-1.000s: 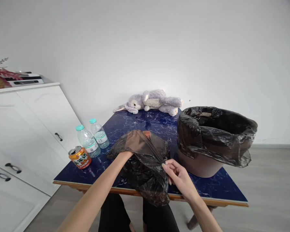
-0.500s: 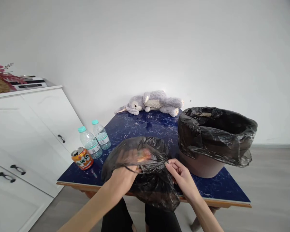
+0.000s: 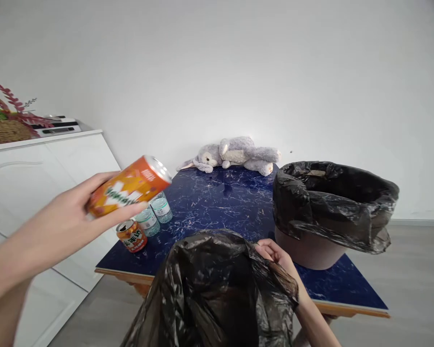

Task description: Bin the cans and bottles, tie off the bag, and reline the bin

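Observation:
My left hand [image 3: 83, 202] is wrapped round an orange drink can [image 3: 130, 185], held tilted in the air above the table's left side. With its fingers closed on the rim, my right hand [image 3: 275, 255] grips a black plastic bag [image 3: 217, 284], which hangs with its mouth open at the table's front edge. Below the raised can, a second orange can [image 3: 131, 236] stands upright on the table. Beside it are two clear water bottles [image 3: 161, 209], partly hidden by the held can and my hand.
A trash bin [image 3: 311, 248] lined with another black bag stands on the right of the blue marble-patterned table [image 3: 210, 207]. At the back, a grey plush rabbit [image 3: 235, 154] lies on its side against the wall. White cabinets [image 3: 54, 164] stand on the left.
My left hand has come out of the black bag with the orange can and moved up to the left. The bag's mouth now gapes toward me. My right hand still grips its rim.

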The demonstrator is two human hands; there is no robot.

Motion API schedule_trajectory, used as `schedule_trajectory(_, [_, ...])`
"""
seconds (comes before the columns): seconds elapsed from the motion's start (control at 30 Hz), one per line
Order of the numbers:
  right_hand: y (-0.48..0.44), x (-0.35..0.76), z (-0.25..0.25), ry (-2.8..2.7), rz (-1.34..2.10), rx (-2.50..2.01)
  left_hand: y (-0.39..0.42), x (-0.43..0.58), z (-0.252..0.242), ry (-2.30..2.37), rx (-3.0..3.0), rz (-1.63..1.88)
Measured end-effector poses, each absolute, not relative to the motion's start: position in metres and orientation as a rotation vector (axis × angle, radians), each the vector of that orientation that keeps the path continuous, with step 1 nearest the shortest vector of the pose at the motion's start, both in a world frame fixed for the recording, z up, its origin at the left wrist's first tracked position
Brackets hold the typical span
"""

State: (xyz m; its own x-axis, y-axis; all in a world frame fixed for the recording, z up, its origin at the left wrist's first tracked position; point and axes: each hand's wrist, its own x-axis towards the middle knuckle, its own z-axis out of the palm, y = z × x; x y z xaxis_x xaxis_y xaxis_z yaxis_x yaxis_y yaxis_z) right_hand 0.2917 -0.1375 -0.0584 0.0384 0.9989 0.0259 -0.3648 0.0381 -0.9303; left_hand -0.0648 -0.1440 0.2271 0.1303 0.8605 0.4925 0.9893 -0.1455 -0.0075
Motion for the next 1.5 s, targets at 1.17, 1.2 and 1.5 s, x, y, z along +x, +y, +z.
schedule_trajectory(1.17, [-0.138, 0.294, -0.066, -0.921, 1.389, -0.895, 0.134, -0.017, 0.067, -1.394, -2.440, 0.113])
schedule_trajectory(1.2, [-0.138, 0.294, -0.065, -0.921, 1.391, -0.900, 0.129, -0.013, 0.069, -1.390, -2.468, 0.085])
schedule_trajectory(1.5, [-0.141, 0.299, -0.045, -0.916, 1.391, -0.895, -0.004, 0.032, 0.053, -1.188, -2.977, -0.004])
